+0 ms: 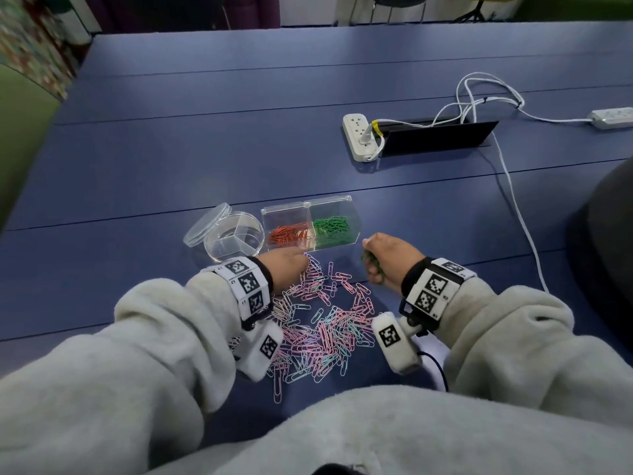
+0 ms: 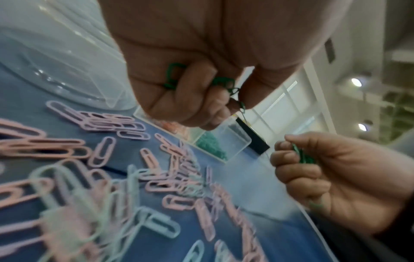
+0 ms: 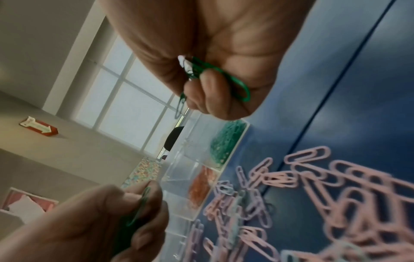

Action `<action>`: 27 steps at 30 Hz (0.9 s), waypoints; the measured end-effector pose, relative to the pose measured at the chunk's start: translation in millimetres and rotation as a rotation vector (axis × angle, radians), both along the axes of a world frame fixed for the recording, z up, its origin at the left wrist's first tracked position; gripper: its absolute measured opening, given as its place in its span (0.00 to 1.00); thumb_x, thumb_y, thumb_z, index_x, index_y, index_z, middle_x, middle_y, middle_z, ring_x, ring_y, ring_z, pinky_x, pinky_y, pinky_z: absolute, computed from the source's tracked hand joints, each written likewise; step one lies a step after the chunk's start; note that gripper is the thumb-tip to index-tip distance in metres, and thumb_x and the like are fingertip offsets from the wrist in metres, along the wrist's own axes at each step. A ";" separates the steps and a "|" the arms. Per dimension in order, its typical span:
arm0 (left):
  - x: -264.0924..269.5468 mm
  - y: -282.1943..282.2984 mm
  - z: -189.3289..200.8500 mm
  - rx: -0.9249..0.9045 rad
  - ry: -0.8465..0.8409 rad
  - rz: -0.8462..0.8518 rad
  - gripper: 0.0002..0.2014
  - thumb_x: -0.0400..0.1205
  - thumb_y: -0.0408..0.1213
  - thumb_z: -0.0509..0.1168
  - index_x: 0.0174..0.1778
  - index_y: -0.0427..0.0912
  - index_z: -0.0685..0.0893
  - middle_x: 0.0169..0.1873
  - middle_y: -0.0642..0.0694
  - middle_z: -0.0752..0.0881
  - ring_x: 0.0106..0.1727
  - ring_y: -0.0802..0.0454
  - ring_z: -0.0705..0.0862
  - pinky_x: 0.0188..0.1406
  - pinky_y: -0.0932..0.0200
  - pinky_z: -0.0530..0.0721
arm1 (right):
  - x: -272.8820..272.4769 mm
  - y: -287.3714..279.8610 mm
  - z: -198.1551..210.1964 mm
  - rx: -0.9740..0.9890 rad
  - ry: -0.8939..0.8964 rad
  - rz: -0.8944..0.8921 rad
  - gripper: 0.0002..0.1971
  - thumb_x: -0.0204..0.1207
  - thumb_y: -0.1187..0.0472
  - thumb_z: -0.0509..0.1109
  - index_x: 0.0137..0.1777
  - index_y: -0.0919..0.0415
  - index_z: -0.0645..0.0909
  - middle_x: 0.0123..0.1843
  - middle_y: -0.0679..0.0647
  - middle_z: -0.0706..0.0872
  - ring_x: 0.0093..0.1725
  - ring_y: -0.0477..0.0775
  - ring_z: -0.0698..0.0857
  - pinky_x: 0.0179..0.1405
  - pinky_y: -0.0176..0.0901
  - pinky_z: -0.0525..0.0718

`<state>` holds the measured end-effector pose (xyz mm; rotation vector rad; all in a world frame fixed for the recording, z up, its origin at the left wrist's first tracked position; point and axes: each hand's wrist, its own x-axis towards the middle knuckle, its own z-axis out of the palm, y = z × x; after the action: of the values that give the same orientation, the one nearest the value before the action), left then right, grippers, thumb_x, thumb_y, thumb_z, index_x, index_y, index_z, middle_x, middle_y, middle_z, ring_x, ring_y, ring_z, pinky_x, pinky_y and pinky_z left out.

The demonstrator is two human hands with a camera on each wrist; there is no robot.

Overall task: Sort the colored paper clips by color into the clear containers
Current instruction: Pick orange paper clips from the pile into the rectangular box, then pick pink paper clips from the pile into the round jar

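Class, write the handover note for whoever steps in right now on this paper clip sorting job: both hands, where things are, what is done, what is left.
Left hand: grips green paper clips.
Right hand: also grips green clips.
Rectangular clear container: orange clips in the left compartment, green in the right.
Round divided container: no clips seen, lid leaning on it.
Done: orange and most green sorted.
Left: drop the held greens in, then sort the pink and light blue pile on the blue table.

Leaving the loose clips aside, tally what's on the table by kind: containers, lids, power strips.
Rectangular clear compartments: 2, one with orange clips, one with green clips
Round divided dish: 1
Round lid: 1
Power strips: 2
Total: 6
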<state>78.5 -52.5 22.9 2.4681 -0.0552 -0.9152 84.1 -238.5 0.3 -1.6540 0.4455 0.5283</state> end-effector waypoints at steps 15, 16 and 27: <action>88.9 -40.5 23.1 -0.355 0.115 0.513 0.15 0.82 0.29 0.54 0.28 0.39 0.69 0.22 0.45 0.72 0.12 0.56 0.71 0.10 0.72 0.65 | 87.6 37.9 14.9 0.245 -0.005 -0.256 0.14 0.82 0.70 0.57 0.32 0.63 0.70 0.29 0.57 0.71 0.26 0.51 0.68 0.24 0.41 0.67; 93.7 -41.4 18.7 -0.340 0.096 0.498 0.15 0.83 0.30 0.54 0.29 0.41 0.70 0.25 0.46 0.73 0.18 0.56 0.74 0.14 0.69 0.71 | 90.4 37.2 13.9 0.237 -0.010 -0.248 0.14 0.81 0.71 0.57 0.33 0.63 0.70 0.29 0.57 0.72 0.27 0.51 0.69 0.25 0.41 0.68; 103.4 -44.4 17.1 -0.297 -0.006 0.472 0.16 0.84 0.30 0.58 0.68 0.33 0.77 0.67 0.38 0.78 0.69 0.43 0.76 0.64 0.53 0.75 | 95.5 23.3 -0.1 0.271 -0.036 -0.196 0.16 0.83 0.62 0.59 0.33 0.63 0.79 0.35 0.56 0.83 0.42 0.54 0.81 0.57 0.50 0.77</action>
<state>182.0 -96.9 40.0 2.0764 0.3500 -0.6393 179.6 -215.3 0.3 -1.3421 0.4815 0.3929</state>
